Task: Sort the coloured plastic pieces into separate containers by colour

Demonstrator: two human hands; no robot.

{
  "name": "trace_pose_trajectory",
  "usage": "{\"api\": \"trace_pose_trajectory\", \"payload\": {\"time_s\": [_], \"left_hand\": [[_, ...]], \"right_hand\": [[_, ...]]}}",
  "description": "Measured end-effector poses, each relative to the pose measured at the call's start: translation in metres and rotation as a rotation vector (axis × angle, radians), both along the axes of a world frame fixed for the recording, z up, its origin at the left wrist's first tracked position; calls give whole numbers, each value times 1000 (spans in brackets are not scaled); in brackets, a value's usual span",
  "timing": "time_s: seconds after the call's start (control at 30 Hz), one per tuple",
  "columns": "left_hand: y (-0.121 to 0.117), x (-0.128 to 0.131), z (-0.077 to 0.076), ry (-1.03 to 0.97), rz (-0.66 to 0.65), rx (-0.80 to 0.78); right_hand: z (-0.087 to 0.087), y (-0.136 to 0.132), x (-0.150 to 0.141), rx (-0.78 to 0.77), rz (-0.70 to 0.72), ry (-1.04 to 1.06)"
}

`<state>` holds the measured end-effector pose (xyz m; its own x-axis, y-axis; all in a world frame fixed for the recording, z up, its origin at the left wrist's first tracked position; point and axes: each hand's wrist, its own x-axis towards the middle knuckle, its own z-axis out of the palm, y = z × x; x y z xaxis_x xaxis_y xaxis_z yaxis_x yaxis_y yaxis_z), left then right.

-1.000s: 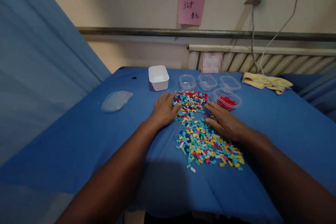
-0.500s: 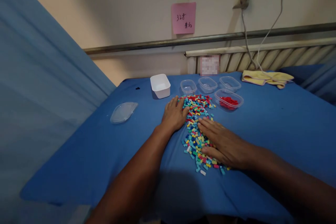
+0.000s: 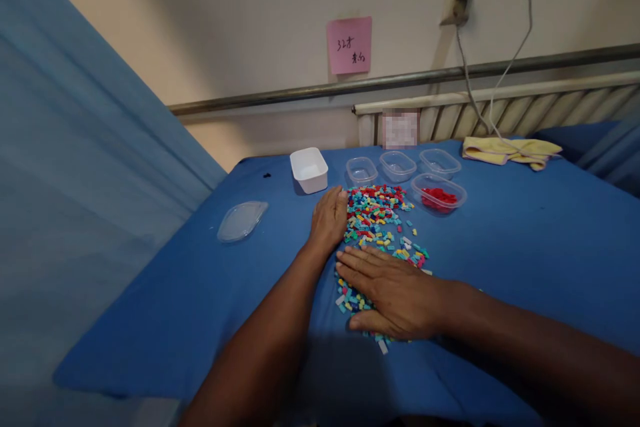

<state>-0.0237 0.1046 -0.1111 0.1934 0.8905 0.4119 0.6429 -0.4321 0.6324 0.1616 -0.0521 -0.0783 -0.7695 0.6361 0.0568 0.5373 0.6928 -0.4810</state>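
Small plastic building bricks point(image 3: 376, 205) in red, blue, yellow and other colours lie in a loose pile on the blue cloth. My left hand point(image 3: 329, 217) rests along the pile's left edge, fingers stretched forward and touching the bricks. Lying flat over the nearer part of the pile is my right hand point(image 3: 390, 290), its thumb apart from the fingers and some bricks hidden under the palm. Neither hand grasps anything. Just beyond the pile, to the right, a clear container point(image 3: 459, 204) holds red bricks point(image 3: 439, 198).
A white tub point(image 3: 309, 177) and three clear containers, one being a small tub point(image 3: 362, 172), line the table's point(image 3: 170, 280) far side. A clear lid point(image 3: 243, 221) lies at left, a yellow cloth point(image 3: 510, 151) at far right. Blue curtain point(image 3: 90, 180) hangs on the left.
My right hand has swept left and nearer to me across the pile, shifting bricks beneath it. My left hand's thumb has drawn in beside its fingers. The view has tilted slightly.
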Motion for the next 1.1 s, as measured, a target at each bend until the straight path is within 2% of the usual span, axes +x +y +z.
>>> {"api": "trace_pose_trajectory", "payload": {"time_s": [0.1,0.2,0.27,0.4,0.53,0.77,0.83,0.97,1.1], "left_hand": [[0,-2,2,-109,22,-3],[0,-2,3,-194,62,3],[0,-2,4,-216,78,7],[-1,0,6,-234,89,3],[-2,1,7,-248,78,-8],[-3,0,8,-243,95,-26],[-3,0,9,-229,98,-35],[-4,-1,10,-223,104,-26],[-3,0,9,-221,93,-35]], "right_hand": [[13,11,-1,13,24,13],[16,34,8,143,-71,14],[9,52,17,232,-132,0],[-17,73,35,273,-109,5],[-31,76,52,280,-171,77],[-27,75,67,315,-368,188],[-23,73,65,333,-327,200],[-14,66,63,301,-142,141],[-8,63,74,264,-153,81]]}}
